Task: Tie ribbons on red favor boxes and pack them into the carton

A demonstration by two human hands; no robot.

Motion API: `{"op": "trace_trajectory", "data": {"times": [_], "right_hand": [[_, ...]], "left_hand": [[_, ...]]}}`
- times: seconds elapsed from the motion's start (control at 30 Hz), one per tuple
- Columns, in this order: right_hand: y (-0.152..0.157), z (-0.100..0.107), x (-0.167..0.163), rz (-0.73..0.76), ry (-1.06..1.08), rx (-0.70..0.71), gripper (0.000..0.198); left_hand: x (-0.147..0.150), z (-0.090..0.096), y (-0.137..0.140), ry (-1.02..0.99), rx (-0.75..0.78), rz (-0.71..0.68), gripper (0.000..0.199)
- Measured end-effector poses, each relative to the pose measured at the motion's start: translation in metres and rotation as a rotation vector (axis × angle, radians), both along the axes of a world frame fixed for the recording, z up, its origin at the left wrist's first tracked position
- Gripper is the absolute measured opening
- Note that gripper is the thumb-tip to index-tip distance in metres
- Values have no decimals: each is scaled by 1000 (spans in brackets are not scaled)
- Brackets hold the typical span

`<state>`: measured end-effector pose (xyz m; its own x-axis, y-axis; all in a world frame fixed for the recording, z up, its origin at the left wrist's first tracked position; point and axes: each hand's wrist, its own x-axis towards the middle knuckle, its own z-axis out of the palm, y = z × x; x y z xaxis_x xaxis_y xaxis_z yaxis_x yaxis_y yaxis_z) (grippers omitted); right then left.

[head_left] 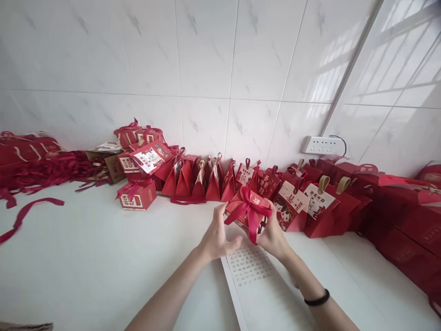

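A small red gift box (237, 202) with a ribbon bow (249, 209) on its front is lifted over the table between both hands. My left hand (220, 236) grips its left side, fingers at the far edge and thumb apart below. On the opposite side my right hand (274, 236) wraps round the box's right edge; part of its fingers is hidden. Beneath the hands lies a sheet of paper with handwriting (250, 266). Just behind stands a row of red gift boxes (200, 184), several with loop handles.
Loose red ribbons (65, 168) are heaped at the left, one strip (24, 216) trailing forward. A bow-tied box (139, 195) sits by a stack of boxes. Large red boxes (399, 230) line the right side. A power strip (323, 145) is on the tiled wall.
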<state>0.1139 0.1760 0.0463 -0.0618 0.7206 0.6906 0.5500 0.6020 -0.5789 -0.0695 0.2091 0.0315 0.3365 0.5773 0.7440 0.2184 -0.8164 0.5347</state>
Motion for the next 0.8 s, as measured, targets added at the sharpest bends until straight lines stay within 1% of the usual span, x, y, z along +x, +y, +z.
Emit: {"op": "trace_trajectory", "data": {"times": [0.03,0.07,0.1,0.17,0.23,0.3,0.4,0.43,0.5,0.57,0.6,0.63,0.67,0.7,0.73,0.8], "right_hand": [[1,0,5,6,-13,8,90],[1,1,9,21,-35,5,91],[2,1,12,47,-61,-12,92],[2,1,14,121,-101,-82,93],[1,0,11,175,-116,-167,95],[0,0,7,187,-110,-225,99],[-3,1,5,204,-58,-268,106],[-4,3,6,233,-21,-292,108],[-7,8,9,337,100,-376,108],[-10,15,12,469,256,-479,101],[-11,18,12,517,330,-519,91],[-12,20,11,530,395,-538,78],[-12,22,9,506,444,-535,64],[-13,22,6,448,474,-512,52],[-12,23,2,373,490,-476,44],[-11,22,-5,227,489,-401,39]], "left_hand": [[-4,5,1,-9,-9,-24,73],[-6,11,2,-39,-29,-17,62],[-7,15,3,-78,-58,13,53],[-6,23,5,-152,-146,89,41],[-2,28,5,-194,-253,118,35],[2,30,5,-214,-323,121,31],[4,28,7,-229,-349,138,27],[4,27,7,-238,-359,142,26],[3,26,7,-255,-385,137,23],[3,26,5,-264,-398,138,21],[4,26,4,-264,-393,145,20],[5,26,2,-259,-380,151,20],[5,26,1,-253,-363,156,20],[6,26,-1,-243,-343,159,20],[7,25,-2,-230,-321,159,21],[8,23,-3,-204,-271,164,21]]}}
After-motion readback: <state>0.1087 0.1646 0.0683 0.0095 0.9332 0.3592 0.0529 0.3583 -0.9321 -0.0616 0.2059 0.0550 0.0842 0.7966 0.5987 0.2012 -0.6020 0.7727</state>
